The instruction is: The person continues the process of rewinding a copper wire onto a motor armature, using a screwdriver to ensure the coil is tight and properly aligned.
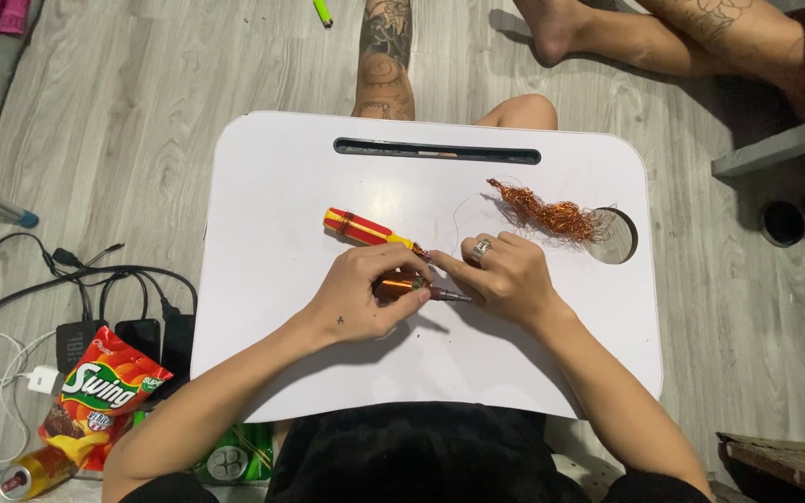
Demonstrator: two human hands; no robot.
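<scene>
Left hand [358, 300] pinches a small copper-wound rotor [401, 285], fingers curled tight around its winding; right hand [505, 277] closes on the dark shaft end [454, 296] sticking out toward 3 o'clock, fingertips narrow, silver ring [482, 248] on one finger. The rotor sits near the centre of the white lap desk [263, 279], lifted or resting, cannot tell. Red-and-yellow screwdriver [365, 228] lies at 11 o'clock of the hands, handle toward 10, its tip running under the left fingers. Tangle of loose copper wire [544, 214] lies at 1 o'clock of the right hand, just beside the round cup hole [621, 237] at the desk's 3 o'clock edge. Long dark slot [437, 150] runs along the desk's 12 o'clock edge. Off the desk at 8 o'clock: a red and orange snack bag [95, 396], crumpled rectangle with a green patch and a white logo band, lying on the grey wood floor [142, 112]; a drink can [25, 475] on its side just below it at 7 o'clock; a green pack [235, 456] near the person's left elbow. Black cables [76, 275] and white chargers [41, 378] sit at 9 o'clock. Another person's tattooed legs [386, 56] lie at 12 o'clock, and a green marker [322, 12] is on the floor beside them.
</scene>
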